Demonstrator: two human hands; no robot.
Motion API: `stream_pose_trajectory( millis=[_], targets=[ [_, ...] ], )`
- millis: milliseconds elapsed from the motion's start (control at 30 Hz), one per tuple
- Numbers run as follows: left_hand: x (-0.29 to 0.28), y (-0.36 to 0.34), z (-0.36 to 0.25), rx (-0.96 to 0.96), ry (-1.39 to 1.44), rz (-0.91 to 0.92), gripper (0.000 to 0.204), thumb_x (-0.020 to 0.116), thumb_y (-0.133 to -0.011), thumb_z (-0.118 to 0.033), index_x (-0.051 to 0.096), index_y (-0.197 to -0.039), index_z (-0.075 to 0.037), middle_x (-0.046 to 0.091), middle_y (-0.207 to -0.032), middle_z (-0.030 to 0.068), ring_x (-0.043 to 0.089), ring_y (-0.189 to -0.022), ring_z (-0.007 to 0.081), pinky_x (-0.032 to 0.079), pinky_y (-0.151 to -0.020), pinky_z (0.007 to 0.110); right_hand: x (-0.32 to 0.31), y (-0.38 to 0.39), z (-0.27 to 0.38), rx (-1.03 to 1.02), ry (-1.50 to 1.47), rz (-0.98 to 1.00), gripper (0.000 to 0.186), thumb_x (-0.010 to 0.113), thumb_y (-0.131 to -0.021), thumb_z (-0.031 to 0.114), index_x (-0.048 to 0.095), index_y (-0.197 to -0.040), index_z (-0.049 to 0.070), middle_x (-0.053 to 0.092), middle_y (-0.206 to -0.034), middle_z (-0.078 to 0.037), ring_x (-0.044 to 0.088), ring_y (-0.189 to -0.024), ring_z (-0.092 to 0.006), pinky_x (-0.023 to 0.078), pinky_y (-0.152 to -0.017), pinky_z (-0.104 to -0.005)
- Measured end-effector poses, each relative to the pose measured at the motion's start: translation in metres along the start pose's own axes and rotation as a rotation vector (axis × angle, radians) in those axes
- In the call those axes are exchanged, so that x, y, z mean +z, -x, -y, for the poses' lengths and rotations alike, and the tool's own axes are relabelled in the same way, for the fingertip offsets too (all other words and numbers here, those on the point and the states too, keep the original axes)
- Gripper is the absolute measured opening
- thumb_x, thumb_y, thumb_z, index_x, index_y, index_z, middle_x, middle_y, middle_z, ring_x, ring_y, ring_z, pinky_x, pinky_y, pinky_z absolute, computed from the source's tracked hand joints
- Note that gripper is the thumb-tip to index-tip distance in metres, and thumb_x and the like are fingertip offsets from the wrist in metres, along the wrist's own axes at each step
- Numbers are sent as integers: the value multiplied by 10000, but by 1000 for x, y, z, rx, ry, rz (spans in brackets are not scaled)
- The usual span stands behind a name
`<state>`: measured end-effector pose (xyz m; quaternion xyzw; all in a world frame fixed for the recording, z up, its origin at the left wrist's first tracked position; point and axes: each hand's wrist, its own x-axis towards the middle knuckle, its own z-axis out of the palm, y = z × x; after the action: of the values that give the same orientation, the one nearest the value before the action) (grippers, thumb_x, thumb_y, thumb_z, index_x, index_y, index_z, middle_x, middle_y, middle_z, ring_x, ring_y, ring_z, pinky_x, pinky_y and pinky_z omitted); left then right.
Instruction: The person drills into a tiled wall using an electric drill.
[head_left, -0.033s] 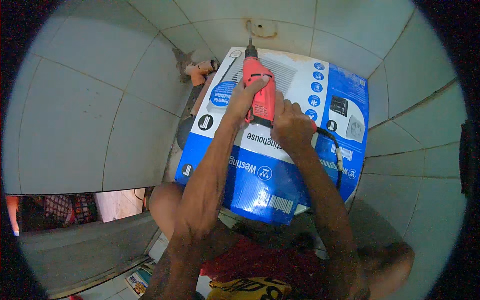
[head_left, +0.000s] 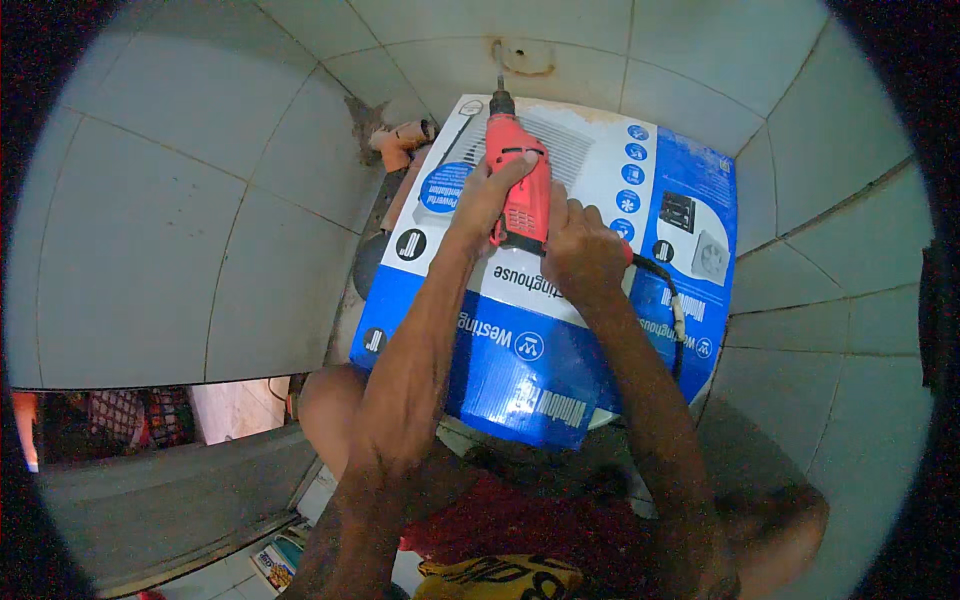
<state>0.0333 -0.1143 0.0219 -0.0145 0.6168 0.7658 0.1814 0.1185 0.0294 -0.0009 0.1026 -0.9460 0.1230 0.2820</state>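
Observation:
A red corded power drill [head_left: 520, 190] points away from me at the tiled wall, above a blue and white cardboard box. My left hand [head_left: 487, 200] is closed round the drill's body from the left, its thumb lying across the top. From the right, my right hand [head_left: 585, 245] is wrapped round the handle, which is mostly hidden under the fingers. The long bit [head_left: 500, 65] reaches the wall beside a brown ring-shaped stain [head_left: 540, 73]. A small dark hole [head_left: 519, 52] shows near that stain. I cannot tell how deep the bit's tip sits.
Under the drill lies the flattened-looking cardboard box [head_left: 520, 400]. A dark power cord [head_left: 660, 270] runs from the handle over its right side. An orange pipe fitting [head_left: 400, 145] sticks out at the corner on the left. Tiled walls [head_left: 140, 240] close in on both sides.

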Motion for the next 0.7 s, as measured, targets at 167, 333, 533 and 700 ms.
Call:
stream_pose_trajectory(
  millis=[167, 333, 533, 700],
  targets=[
    [-4, 1, 1, -1, -31, -2, 566, 769, -859, -375, 569, -1200, 29, 663, -999, 85, 671, -838, 155, 564, -735, 297, 4, 2, 3, 2, 64, -12, 646, 694, -687, 73, 540, -1298, -65, 602, -794, -102, 624, -680, -246, 527, -511, -372],
    [-2, 2, 0, 48, -59, -8, 585, 768, -867, -385, 567, -1228, 30, 670, -1024, 96, 676, -857, 159, 565, -752, 296, 1, 1, 4, 12, 37, -5, 650, 701, -673, 55, 541, -1293, -52, 592, -796, -100, 622, -696, -242, 527, -528, -370],
    [-4, 1, 1, 62, -64, -2, 591, 767, -869, -391, 574, -1235, 30, 677, -1029, 99, 681, -864, 162, 566, -762, 294, 5, 3, 4, 13, 86, -9, 656, 696, -676, 57, 541, -1303, -54, 592, -807, -96, 624, -710, -237, 530, -537, -358],
    [-2, -1, 3, 38, -81, -12, 551, 762, -871, -394, 588, -1192, 18, 676, -1001, 86, 677, -835, 155, 563, -745, 295, 4, 3, 1, -1, 96, -20, 648, 674, -693, 75, 541, -1311, -65, 598, -813, -94, 625, -707, -235, 534, -532, -353]
  ],
)
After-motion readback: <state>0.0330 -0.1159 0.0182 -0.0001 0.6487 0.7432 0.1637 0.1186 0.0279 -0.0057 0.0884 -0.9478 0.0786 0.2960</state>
